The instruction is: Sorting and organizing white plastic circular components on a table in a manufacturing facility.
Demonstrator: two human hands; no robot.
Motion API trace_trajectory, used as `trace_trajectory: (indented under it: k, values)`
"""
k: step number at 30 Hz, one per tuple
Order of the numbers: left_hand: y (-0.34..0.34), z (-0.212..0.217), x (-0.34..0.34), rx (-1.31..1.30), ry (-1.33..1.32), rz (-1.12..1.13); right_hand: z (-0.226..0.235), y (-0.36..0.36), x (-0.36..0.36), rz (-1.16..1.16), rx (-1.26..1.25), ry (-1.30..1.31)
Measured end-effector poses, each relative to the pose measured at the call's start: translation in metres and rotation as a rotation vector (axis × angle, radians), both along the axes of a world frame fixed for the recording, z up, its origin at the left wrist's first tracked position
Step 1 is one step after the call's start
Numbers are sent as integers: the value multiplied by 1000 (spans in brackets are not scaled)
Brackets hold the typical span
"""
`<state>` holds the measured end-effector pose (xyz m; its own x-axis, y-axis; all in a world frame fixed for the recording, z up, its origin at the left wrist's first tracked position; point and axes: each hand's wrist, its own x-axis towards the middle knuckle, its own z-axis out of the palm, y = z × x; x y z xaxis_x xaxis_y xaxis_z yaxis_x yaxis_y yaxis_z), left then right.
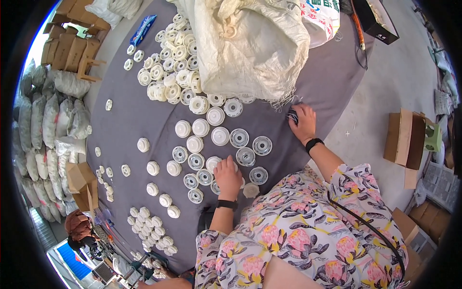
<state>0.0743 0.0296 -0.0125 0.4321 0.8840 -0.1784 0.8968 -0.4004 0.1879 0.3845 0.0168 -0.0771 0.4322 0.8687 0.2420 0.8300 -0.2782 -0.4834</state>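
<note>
My left hand [228, 178] lies over the near end of a group of round plastic parts, fingers stretched across a white domed part [212, 164]. What is under its palm is hidden. My right hand [304, 123] is at the right side of the grey cloth, its fingers curled at a small dark bundle with pale strands [292, 114]; what they hold is unclear. Between and beyond my hands lie several white domed parts [220, 136] and pale ring-shaped parts with grey, shiny centres [246, 156]. A translucent cream disc [250, 190] sits close to my body.
A heap of cream rings [178, 62] lies at the far side beside a large white woven sack [250, 53]. Small white stacked parts [149, 226] cluster near left. A blue packet [143, 30] lies far left. Cardboard boxes [404, 139] stand right; filled bags [50, 115] line the left.
</note>
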Motion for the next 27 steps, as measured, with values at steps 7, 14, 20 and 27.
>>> trace_trajectory:
  k: [7,14,20,27]
  values:
    - [9,1,-17,-61,-306,66,0,-1,2,12,-8,7]
    - [51,6,24,-502,-1073,510,-1,-1,3,8,2,16]
    - [62,1,43,-334,-772,353,-1,0,2,10,-18,19]
    - [53,3,39,-29,-542,74,0,-1,3,12,-8,41]
